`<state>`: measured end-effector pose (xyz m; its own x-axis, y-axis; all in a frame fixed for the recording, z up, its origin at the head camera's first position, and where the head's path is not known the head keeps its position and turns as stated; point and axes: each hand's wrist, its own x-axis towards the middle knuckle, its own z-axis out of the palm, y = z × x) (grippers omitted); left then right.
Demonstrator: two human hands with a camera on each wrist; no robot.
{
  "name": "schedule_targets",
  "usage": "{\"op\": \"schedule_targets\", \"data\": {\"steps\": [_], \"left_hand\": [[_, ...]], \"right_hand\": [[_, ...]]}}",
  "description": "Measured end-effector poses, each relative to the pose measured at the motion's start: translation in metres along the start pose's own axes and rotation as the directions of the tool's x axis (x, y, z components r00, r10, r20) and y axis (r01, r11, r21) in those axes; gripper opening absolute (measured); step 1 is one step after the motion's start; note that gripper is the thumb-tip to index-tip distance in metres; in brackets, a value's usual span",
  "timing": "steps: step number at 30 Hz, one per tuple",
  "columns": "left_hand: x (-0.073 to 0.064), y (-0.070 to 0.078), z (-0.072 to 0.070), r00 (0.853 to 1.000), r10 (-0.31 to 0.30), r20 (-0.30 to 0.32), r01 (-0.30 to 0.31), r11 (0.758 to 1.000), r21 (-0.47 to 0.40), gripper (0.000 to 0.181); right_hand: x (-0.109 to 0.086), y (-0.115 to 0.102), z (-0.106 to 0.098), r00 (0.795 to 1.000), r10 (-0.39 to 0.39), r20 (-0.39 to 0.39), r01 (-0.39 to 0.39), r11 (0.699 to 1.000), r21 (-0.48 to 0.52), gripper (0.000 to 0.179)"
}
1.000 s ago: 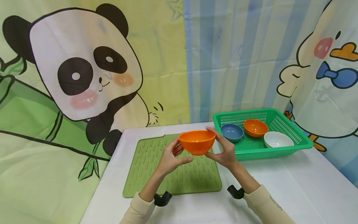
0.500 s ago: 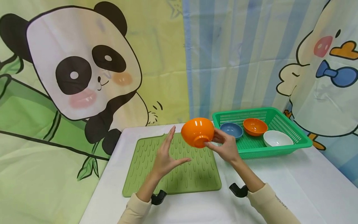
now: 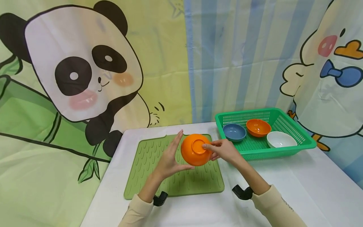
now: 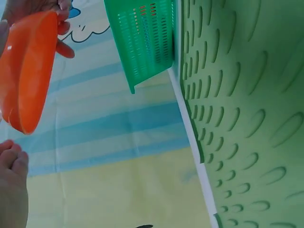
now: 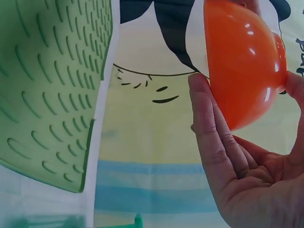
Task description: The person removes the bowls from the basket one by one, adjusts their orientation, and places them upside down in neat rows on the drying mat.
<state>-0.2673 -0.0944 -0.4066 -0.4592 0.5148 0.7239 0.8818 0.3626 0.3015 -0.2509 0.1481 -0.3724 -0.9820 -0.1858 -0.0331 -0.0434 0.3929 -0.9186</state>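
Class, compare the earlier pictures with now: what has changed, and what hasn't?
The held orange bowl, opening upward a second ago, has tipped so its base shows in the head view. The right hand has kept hold, its thumb at the base. The left hand, curled beside the bowl earlier, has straightened its fingers. The green mat, green basket and its bowls stayed put.

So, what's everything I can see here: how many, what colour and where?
Table: one, white, under mat
Mat: one, green, on table
Basket: one, green, right side of table
Other bowls: three; blue bowl, orange bowl, white bowl; in basket
Held bowl: one, orange, above mat
Printed backdrop: count unclear, multicoloured, behind table
Wrist pieces: two, black, beside sleeves
Sleeves: two, cream, bottom edge
Left hand: one, beside held bowl
Right hand: one, gripping held bowl
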Motion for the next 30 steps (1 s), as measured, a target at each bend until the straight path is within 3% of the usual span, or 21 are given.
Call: {"op": "schedule_targets", "data": {"steps": [11,30], "left_hand": [[-0.012,-0.002,0.01,0.982,-0.154,0.11,0.163,0.983,-0.078,0.118],[-0.016,-0.004,0.017,0.978,-0.157,0.136,0.175,0.976,-0.127,0.104]], "right_hand": [[-0.001,0.002,0.003,0.996,0.082,0.042,-0.078,0.994,-0.082,0.063],[-0.001,0.005,0.001,0.995,0.086,0.058,-0.081,0.994,-0.076,0.061]]}}
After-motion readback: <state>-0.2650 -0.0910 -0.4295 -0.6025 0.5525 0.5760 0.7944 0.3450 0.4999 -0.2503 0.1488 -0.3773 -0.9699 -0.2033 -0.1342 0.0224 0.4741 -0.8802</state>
